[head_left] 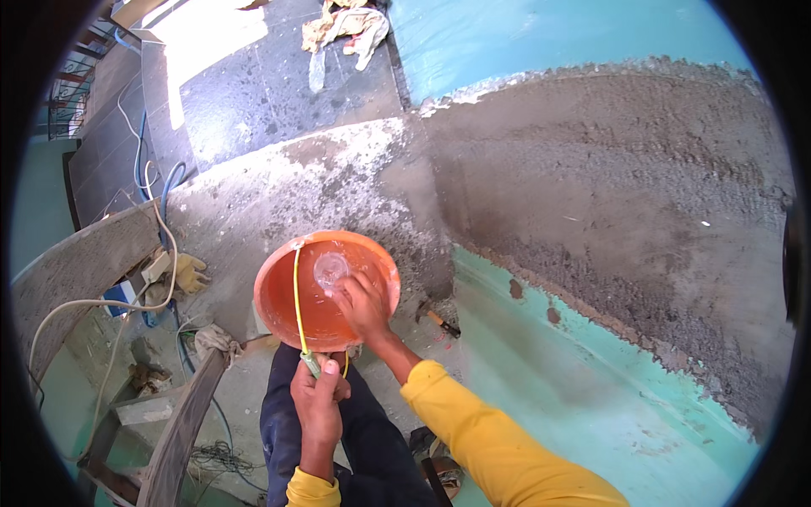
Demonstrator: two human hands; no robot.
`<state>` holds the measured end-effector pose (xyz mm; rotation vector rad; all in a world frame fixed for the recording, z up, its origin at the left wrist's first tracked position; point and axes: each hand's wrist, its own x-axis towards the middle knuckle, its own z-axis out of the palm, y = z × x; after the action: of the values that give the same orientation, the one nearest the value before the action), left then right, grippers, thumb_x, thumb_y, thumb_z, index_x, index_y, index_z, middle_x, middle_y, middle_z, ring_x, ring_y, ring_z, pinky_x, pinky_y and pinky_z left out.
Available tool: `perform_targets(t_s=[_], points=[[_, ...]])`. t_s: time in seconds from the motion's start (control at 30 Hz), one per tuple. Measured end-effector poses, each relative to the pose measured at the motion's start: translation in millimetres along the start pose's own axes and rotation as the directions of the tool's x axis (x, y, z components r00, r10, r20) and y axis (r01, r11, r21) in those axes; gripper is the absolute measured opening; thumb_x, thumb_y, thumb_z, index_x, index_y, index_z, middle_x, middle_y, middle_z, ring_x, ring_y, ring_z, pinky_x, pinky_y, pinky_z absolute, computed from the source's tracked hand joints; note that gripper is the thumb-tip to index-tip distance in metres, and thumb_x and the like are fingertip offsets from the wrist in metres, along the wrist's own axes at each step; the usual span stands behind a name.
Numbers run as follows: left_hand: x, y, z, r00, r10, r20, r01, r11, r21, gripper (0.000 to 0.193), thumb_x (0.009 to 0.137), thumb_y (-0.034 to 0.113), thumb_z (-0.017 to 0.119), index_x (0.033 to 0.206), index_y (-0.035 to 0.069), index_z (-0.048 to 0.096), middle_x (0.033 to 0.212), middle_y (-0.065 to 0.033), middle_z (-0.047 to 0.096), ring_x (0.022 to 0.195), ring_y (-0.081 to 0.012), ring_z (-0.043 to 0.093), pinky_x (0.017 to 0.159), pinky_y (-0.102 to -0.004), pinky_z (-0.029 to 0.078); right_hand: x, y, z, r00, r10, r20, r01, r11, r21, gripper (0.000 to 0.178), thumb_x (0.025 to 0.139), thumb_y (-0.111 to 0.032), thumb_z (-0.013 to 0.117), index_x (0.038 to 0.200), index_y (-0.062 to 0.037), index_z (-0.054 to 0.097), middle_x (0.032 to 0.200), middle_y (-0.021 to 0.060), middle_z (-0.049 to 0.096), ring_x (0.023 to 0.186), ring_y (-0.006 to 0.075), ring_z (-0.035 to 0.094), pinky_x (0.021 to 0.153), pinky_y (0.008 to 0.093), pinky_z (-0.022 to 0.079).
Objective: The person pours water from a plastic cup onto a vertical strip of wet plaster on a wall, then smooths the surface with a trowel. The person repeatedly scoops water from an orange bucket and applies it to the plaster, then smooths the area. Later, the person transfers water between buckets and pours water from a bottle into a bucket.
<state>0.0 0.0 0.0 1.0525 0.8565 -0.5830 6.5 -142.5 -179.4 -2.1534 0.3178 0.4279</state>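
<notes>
An orange plastic bucket (279,313) is tipped so that I look straight into its wet inside. Its yellow-green handle (298,296) runs across the mouth to a green grip (311,365). My left hand (319,393) is closed around that grip at the near rim. Inside the bucket, my right hand (363,306) has its fingers curled against the edge of a round, clear plastic cup (330,270), which it appears to pinch. The fingertips are partly hidden.
A hammer (439,321) lies right of the bucket. Right of me, grey plaster (608,169) covers part of the turquoise wall. Cables (173,253), a yellow glove (191,274) and a wooden beam (182,431) are at left. Rags (363,29) lie on the dark tiles ahead.
</notes>
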Motion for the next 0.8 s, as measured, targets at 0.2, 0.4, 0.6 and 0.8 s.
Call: perform_targets(t_s=[0.2, 0.4, 0.6, 0.8], points=[[13.1, 2.1, -5.6, 0.998, 0.02, -0.057, -0.021, 1.0, -0.018, 0.024, 0.1, 0.027, 0.06, 0.107, 0.005, 0.056, 0.065, 0.0041, 0.042, 0.053, -0.0072, 0.039, 0.054, -0.0267, 0.039, 16.6, -54.6, -94.5, 0.934, -0.189, -0.302, 0.197, 0.98, -0.005, 0.014, 0.09, -0.013, 0.076, 0.097, -0.0044, 0.067, 0.103, 0.0107, 0.064, 0.096, 0.0267, 0.066, 0.08, 0.0388, 0.054], [22.7, 12.1, -24.3, 0.991, 0.047, -0.127, -0.05, 0.998, -0.026, 0.023, 0.102, 0.029, 0.058, 0.114, 0.009, 0.053, 0.066, 0.0072, 0.032, 0.054, -0.005, 0.032, 0.054, -0.0252, 0.037, 123.2, -49.1, -240.7, 0.794, -0.045, -0.607, 0.209, 0.957, 0.202, 0.016, 0.103, -0.015, 0.061, 0.091, -0.0042, 0.061, 0.086, 0.0028, 0.064, 0.078, 0.0129, 0.058, 0.071, 0.0313, 0.049], [35.4, 27.2, -57.5, 0.959, 0.118, -0.259, -0.154, 0.981, -0.121, 0.023, 0.104, 0.032, 0.056, 0.094, 0.013, 0.05, 0.065, 0.007, 0.03, 0.052, -0.0048, 0.03, 0.054, -0.0251, 0.037, 172.4, -71.7, -326.7, 0.683, -0.054, -0.729, 0.184, 0.978, 0.1, 0.026, 0.101, -0.025, 0.068, 0.094, -0.0004, 0.065, 0.08, 0.0018, 0.065, 0.069, 0.009, 0.056, 0.066, 0.0263, 0.048], [53.5, 31.7, -94.0, 0.926, 0.166, -0.338, -0.261, 0.93, -0.258, 0.029, 0.108, 0.029, 0.052, 0.085, 0.014, 0.045, 0.064, 0.0061, 0.029, 0.051, -0.0049, 0.028, 0.055, -0.0253, 0.035, 161.3, -14.0, -274.3, 0.739, -0.128, -0.662, 0.059, 0.99, -0.125, 0.023, 0.097, -0.022, 0.072, 0.102, 0.0003, 0.069, 0.099, 0.0049, 0.064, 0.083, 0.0103, 0.059, 0.074, 0.026, 0.05]])
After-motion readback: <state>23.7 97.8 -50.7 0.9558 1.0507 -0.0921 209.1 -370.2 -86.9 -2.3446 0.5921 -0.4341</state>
